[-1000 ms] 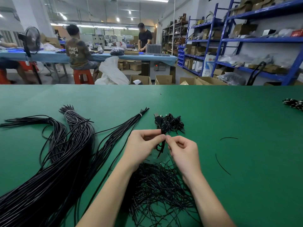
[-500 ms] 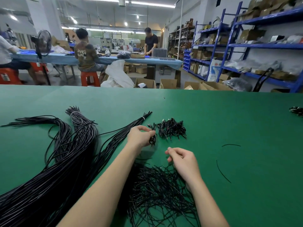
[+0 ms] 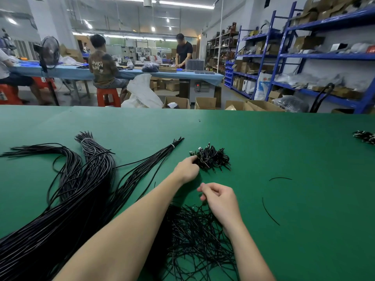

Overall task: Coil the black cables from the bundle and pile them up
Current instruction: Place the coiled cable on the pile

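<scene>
- The pile of coiled cables [image 3: 212, 158] sits toward the far middle of the green table [image 3: 284, 138], probably so finished coils gather out of the way of the working space nearer the person.
- The left hand [image 3: 187, 169] reaches forward to the pile's near-left edge, fingertips touching it. It looks like it is setting down a coil, but whether the curled fingers hold one I cannot tell.
- The left forearm stretches diagonally across the table from the lower left, wrist low over the surface.
- The right hand [image 3: 220, 196] hovers nearer the body, just above the heap of short black ties [image 3: 196, 236]. Its fingers are curled and thumb and forefinger seem pinched on a thin tie, likely readied for binding the next coil.
- The bundle of long black cables [image 3: 67, 195] lies fanned out on the left, within reach of the left arm; white bands gather two of its far ends.
- Two loose ties [image 3: 271, 212] lie apart on the right, and a smaller dark pile [image 3: 365, 136] rests at the far right edge.
- Much of the bundle is uncoiled, so I judge the task far from done.
</scene>
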